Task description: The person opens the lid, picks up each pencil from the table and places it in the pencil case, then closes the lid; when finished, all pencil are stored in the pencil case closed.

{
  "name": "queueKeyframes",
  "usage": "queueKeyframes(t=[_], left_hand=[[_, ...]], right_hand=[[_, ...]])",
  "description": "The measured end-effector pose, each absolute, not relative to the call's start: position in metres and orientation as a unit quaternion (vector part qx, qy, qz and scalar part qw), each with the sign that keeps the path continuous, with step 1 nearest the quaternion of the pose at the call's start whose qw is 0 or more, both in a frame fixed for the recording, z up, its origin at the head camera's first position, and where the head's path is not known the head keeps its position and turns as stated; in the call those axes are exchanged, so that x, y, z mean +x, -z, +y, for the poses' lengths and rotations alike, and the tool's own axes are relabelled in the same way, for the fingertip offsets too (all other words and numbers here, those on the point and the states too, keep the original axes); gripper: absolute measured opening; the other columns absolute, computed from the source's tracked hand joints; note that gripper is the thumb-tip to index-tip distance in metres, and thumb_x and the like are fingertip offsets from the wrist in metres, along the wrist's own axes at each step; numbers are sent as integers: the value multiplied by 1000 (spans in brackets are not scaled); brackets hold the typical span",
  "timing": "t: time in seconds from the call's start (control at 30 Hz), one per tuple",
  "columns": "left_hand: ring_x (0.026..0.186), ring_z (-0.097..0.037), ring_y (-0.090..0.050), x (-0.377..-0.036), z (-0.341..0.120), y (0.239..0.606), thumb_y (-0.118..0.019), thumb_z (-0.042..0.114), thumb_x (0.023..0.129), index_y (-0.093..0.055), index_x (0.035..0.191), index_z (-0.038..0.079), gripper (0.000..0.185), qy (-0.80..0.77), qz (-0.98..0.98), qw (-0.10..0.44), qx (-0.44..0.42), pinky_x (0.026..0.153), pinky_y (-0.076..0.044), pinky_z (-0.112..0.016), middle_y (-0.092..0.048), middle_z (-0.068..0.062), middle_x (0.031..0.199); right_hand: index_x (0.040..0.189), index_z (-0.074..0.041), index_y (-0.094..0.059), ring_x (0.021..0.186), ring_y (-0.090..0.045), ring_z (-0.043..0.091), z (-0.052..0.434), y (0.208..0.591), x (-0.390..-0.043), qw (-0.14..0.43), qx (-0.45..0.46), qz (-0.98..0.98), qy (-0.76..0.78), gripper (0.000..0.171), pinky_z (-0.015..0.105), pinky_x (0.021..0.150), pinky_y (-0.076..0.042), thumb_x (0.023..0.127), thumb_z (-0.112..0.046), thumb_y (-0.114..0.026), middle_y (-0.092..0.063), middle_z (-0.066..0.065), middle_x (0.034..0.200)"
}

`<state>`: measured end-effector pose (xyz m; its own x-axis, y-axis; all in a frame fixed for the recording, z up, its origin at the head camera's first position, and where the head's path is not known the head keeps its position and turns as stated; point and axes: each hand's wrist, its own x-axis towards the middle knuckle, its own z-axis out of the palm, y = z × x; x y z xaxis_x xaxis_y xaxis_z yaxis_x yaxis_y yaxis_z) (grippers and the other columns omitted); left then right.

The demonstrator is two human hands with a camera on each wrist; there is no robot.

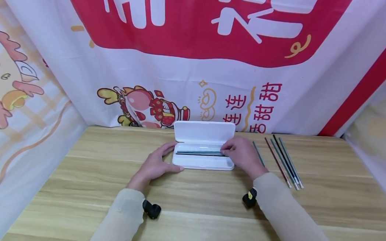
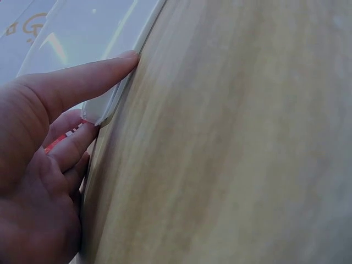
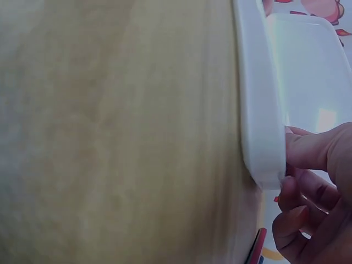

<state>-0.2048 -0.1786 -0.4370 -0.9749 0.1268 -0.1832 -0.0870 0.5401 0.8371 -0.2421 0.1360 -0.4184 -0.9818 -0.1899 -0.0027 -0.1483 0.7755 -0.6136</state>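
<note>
Left hand (image 1: 155, 165): clamped across the 9 o'clock end of the white case (image 1: 203, 164). Thumb is laid along the 6 o'clock rim, fingers are wrapped round the 9 o'clock end; the span is about the case's depth, so half spread. Contact is confirmed in the left wrist view.

Right hand (image 1: 242, 155): grasping. Thumb and forefinger are pinched at the 3 o'clock end of the slim pencils (image 1: 197, 152) in the case; the other fingers are curled. How many are held can't be told (tips are hidden by the fingers). In the right wrist view the hand is seen at the case's end wall, some fingers curled just outside it.

Case: set flat on the wood-grain table (image 1: 195, 198), at 12 o'clock from the wearer, near the far edge. Lid (image 1: 205, 132) is raised at 12 o'clock, tilted back. White, glossy, rounded corners. Pencils are laid lengthwise, 9 to 3 o'clock, teal with a dark one on the 6 o'clock side.

Loose pencils (image 1: 277, 162) are left at 3 o'clock, past the right hand: teal, dark red and black, all slanted 11 to 5 o'clock, pale ends at 5 visible on most.
</note>
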Motion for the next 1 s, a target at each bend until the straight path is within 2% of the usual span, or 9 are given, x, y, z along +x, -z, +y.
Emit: queueKeyframes(t=[0.17, 0.6, 0.8, 1.0], left_hand=[[168, -34, -23, -206, -179, 439, -95, 32, 84, -47, 162, 31, 92, -479, 871, 110, 18, 134, -16, -68, -45, -1, 172], [168, -34, -22, -205, -180, 439, -94, 32, 84, -47, 162, 32, 91, -476, 872, 111, 17, 134, -16, -67, -44, -1, 172], [168, -34, -22, -206, -180, 440, -94, 32, 85, -47, 161, 31, 90, -477, 872, 109, 16, 134, -16, -67, -45, -2, 172], [167, -35, -24, -205, -181, 439, -94, 33, 84, -48, 161, 31, 89, -477, 872, 107, 18, 134, -16, -67, -46, -2, 171]], right_hand=[[107, -18, -85, 108, -66, 27, 135, 422, -240, 32, -94, 948, 302, 10, 49, 101, -55, 100, -17, -77, -77, 4, 111], [111, -22, -85, 110, -64, 27, 135, 424, -242, 52, -111, 947, 296, 18, 48, 99, -54, 102, -14, -73, -74, 5, 114], [113, -22, -85, 112, -63, 28, 136, 425, -242, 55, -108, 946, 302, 17, 50, 104, -53, 103, -15, -72, -73, 5, 117], [114, -19, -84, 105, -64, 26, 139, 426, -241, 48, -105, 936, 331, 17, 45, 96, -55, 104, -14, -70, -74, 7, 118]])
